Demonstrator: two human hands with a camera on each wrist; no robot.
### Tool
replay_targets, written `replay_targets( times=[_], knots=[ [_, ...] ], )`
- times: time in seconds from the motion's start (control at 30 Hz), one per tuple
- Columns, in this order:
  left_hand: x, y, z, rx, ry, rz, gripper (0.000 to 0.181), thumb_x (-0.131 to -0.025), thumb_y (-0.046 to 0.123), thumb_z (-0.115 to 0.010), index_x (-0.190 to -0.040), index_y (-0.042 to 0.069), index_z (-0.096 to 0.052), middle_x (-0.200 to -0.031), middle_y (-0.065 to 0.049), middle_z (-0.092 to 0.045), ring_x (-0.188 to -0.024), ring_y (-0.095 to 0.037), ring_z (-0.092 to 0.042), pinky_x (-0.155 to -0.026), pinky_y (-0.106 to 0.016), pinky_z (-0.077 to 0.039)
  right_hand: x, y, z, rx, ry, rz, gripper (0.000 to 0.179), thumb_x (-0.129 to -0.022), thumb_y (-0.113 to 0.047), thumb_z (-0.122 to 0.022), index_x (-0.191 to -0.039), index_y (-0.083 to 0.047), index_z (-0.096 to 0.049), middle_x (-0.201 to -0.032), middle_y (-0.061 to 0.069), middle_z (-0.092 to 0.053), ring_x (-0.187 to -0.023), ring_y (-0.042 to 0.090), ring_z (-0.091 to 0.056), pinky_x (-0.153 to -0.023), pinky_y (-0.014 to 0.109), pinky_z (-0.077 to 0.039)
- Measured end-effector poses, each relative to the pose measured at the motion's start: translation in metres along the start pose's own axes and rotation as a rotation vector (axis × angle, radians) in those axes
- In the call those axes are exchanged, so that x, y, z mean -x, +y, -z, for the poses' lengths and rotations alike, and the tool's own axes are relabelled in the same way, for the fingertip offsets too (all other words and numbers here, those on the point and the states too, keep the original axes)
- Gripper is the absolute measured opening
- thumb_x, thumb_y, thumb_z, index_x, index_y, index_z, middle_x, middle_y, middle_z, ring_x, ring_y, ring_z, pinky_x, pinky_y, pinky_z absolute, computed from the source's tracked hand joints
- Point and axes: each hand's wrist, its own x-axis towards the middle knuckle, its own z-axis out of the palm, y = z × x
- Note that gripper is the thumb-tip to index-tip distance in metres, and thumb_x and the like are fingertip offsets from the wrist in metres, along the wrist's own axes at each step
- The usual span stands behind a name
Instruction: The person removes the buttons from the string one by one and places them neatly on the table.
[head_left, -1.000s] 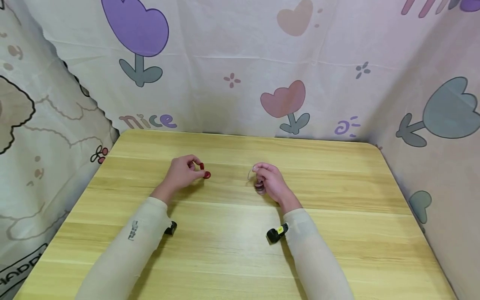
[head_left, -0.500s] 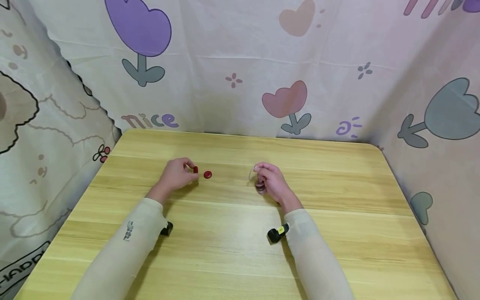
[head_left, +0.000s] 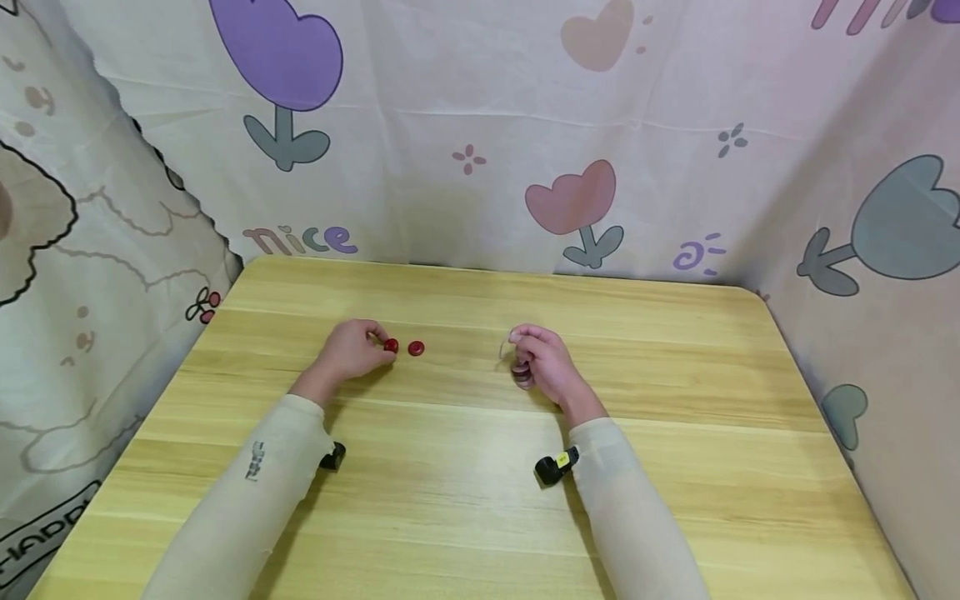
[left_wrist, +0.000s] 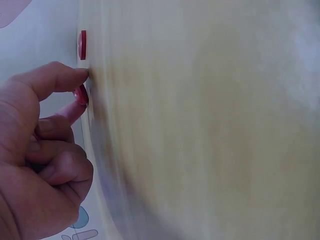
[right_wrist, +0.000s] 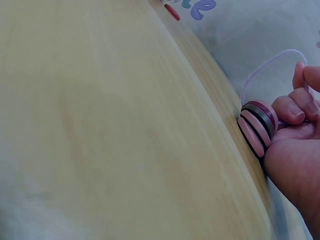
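My left hand [head_left: 352, 348] is low over the left middle of the wooden table, a red button [head_left: 392, 345] between its thumb and index finger. In the left wrist view that red button [left_wrist: 80, 94] stands tilted against the tabletop. A second red button [head_left: 416, 348] lies flat just to the right. My right hand [head_left: 543, 360] holds a thin white cord [right_wrist: 272, 60], its end pinched upward in a loop. Several pink, black and maroon buttons [right_wrist: 257, 125] are strung on it, stacked below the curled fingers, close to the table.
The wooden table [head_left: 465, 500] ends at the back against a patterned cloth [head_left: 420, 125], which also hangs at both sides. Small black wrist cameras [head_left: 555, 468] sit on the inner side of both sleeves.
The left hand has drawn back left from the flat red button, taking the other one along. That button has since turned to show its face. The right hand has stayed in place.
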Motion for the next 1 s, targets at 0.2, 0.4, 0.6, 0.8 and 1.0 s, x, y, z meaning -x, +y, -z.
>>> replay_targets(
  times=[0.2, 0.4, 0.6, 0.8, 1.0],
  knots=[
    [0.002, -0.001, 0.002, -0.012, 0.014, 0.008, 0.027, -0.075, 0.028, -0.079, -0.090, 0.008, -0.068, -0.070, -0.005, -0.056, -0.063, -0.022, -0.047, -0.057, -0.034, -0.037, -0.001, 0.001, -0.001, -0.014, -0.005, 0.002, 0.040, -0.092, -0.014, -0.054, -0.107, 0.015, -0.031, -0.066, 0.011, -0.021, -0.053, 0.025, -0.017, -0.043, 0.035, -0.020],
    [0.004, -0.002, 0.003, 0.008, 0.010, 0.019, 0.027, -0.075, 0.027, -0.079, -0.091, 0.008, -0.068, -0.073, -0.006, -0.058, -0.064, -0.023, -0.047, -0.057, -0.034, -0.037, 0.000, 0.000, -0.002, -0.004, -0.005, 0.004, 0.041, -0.091, -0.014, -0.054, -0.108, 0.016, -0.031, -0.067, 0.011, -0.020, -0.054, 0.026, -0.016, -0.044, 0.035, -0.020],
    [0.004, -0.001, 0.004, 0.041, 0.006, 0.035, 0.027, -0.075, 0.025, -0.080, -0.092, 0.008, -0.068, -0.075, -0.006, -0.057, -0.066, -0.023, -0.046, -0.057, -0.034, -0.037, 0.000, 0.000, -0.002, -0.002, 0.006, 0.001, 0.039, -0.092, -0.014, -0.053, -0.107, 0.016, -0.032, -0.066, 0.011, -0.021, -0.053, 0.026, -0.017, -0.043, 0.036, -0.021],
    [0.003, -0.002, 0.006, 0.040, -0.018, 0.052, 0.031, -0.074, 0.025, -0.080, -0.096, 0.007, -0.067, -0.078, -0.009, -0.055, -0.071, -0.024, -0.046, -0.060, -0.035, -0.037, -0.001, 0.000, -0.002, -0.005, 0.000, 0.004, 0.038, -0.092, -0.013, -0.052, -0.106, 0.016, -0.033, -0.066, 0.011, -0.022, -0.053, 0.026, -0.019, -0.043, 0.035, -0.021],
    [0.001, 0.010, 0.013, 0.025, -0.025, 0.044, 0.042, -0.073, 0.022, -0.081, -0.107, 0.005, -0.063, -0.096, -0.012, -0.058, -0.085, -0.027, -0.049, -0.072, -0.039, -0.042, -0.001, 0.000, -0.001, -0.006, 0.006, -0.002, 0.038, -0.092, -0.013, -0.052, -0.107, 0.015, -0.033, -0.066, 0.012, -0.022, -0.053, 0.025, -0.019, -0.043, 0.035, -0.021]
  ],
)
